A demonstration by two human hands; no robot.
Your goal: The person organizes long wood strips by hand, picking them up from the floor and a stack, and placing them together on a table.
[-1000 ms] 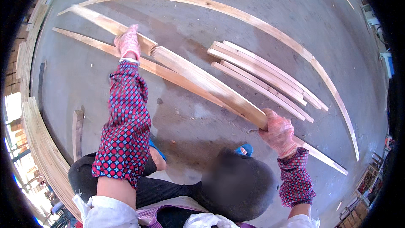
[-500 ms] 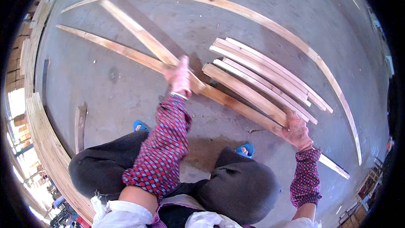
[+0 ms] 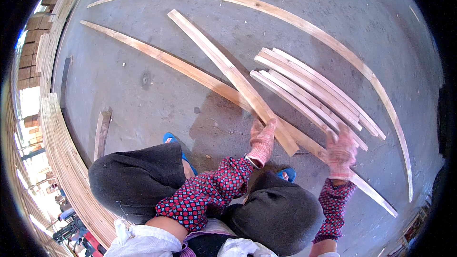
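My left hand point(image 3: 262, 142), in a pinkish glove, is closed round the lower part of a wooden slat point(image 3: 233, 77). That slat slants from the upper left down toward my right foot, crossing over a long wooden strip point(image 3: 162, 57) on the floor. Its upper part looks like two pieces side by side. My right hand point(image 3: 341, 154), gloved alike and blurred, is over the right part of the long strip, at the near ends of a group of short slats point(image 3: 314, 85). Its fingers look spread, with nothing visible gripped.
A long strip point(image 3: 285, 16) curves across the far floor. Stacked boards point(image 3: 66, 147) run along the left, with a short wooden piece point(image 3: 101, 134) beside them. My knees and blue slippers point(image 3: 287, 174) are close below my hands.
My left hand has moved right and nearer, bringing its slat along. The nearest thick slat of the short group is gone from its place. My right hand has lifted off there.
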